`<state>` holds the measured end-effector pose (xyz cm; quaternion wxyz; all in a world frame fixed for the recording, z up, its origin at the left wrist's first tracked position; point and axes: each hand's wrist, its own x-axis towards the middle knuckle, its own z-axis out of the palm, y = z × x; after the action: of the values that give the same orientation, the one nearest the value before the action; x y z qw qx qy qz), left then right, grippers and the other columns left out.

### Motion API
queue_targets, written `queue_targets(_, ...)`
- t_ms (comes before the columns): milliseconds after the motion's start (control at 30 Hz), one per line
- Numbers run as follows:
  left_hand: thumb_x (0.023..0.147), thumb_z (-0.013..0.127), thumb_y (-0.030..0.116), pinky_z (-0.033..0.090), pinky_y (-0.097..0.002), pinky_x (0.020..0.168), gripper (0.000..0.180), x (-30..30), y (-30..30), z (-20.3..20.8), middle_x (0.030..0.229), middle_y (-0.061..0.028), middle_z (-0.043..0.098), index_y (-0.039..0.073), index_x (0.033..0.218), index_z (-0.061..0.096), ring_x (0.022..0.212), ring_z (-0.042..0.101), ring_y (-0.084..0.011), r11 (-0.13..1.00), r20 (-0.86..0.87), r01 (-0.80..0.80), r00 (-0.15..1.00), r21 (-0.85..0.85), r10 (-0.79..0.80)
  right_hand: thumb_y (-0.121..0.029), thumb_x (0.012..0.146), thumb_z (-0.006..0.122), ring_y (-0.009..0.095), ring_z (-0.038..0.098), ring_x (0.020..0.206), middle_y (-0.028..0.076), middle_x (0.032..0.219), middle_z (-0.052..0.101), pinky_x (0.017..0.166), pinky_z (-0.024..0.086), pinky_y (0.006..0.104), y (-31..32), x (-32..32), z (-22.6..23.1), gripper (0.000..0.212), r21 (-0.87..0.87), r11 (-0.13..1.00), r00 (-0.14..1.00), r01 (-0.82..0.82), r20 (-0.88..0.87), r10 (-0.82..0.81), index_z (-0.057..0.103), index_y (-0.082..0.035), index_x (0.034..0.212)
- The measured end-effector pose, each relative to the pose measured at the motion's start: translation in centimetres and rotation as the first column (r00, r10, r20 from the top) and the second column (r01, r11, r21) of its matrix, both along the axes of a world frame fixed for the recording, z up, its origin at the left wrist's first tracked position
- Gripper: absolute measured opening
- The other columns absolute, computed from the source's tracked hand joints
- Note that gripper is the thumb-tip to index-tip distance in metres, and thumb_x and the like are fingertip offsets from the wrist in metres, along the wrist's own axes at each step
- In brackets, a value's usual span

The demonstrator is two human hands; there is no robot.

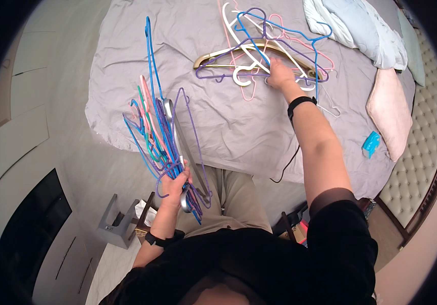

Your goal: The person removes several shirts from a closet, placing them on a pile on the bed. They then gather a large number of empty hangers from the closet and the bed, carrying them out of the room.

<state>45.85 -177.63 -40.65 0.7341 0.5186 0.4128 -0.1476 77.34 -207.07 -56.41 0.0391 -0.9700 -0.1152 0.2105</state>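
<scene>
My left hand [177, 182] is closed round a bundle of clothes hangers [165, 134], held upright in front of my legs. The bundle mixes blue, purple, pink and green hangers with a silver-grey one. Farther off to the right, on the bed, lies a loose heap of hangers. My right hand [281, 75] reaches into it, fingers curled at the bar of a blue hanger [253, 46]; the fingertips are partly hidden. A purple hanger [213, 67], a wide gold-brown hanger [201, 61], white hangers [230, 23] and pink ones [325, 57] overlap around that hand.
The bed [239, 127] has a rumpled grey sheet. A pale blue quilt [353, 30], a pink pillow [389, 114] and a small bright blue packet [371, 144] lie to the right, by the tufted headboard [424, 132]. A grey stand [119, 221] and a tissue [146, 212] are at lower left.
</scene>
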Motion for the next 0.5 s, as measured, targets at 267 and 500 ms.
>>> queue_targets(267,0.080,0.058,0.003,0.043,-0.0265,0.060,0.031,0.0,0.6,0.3,0.080,-0.0059,0.057,-0.002,0.110,0.053,0.064,0.055,-0.0149,0.997,0.042,0.003,0.999,-0.078,0.000,-0.018,0.072,0.061,0.030,0.066,0.091,0.015,0.096,0.068,0.078,0.052,0.0409,2.3,-4.3,5.1,0.025,-0.149,0.987,0.980,-0.054,-0.197,0.024,0.065,-0.007,0.094)
queue_targets(500,0.078,0.060,0.003,0.043,-0.0280,0.054,0.028,-1.6,3.6,0.2,0.074,-0.0065,0.056,-0.002,0.105,0.054,0.059,0.055,-0.0152,0.986,0.025,-0.101,0.994,-0.133,0.105,-0.017,0.070,0.059,0.034,0.066,0.074,0.017,0.079,0.067,0.066,0.053,0.0440,4.8,-7.6,15.0,0.020,0.026,1.000,0.996,0.004,0.087,-0.007,0.064,-0.003,0.084)
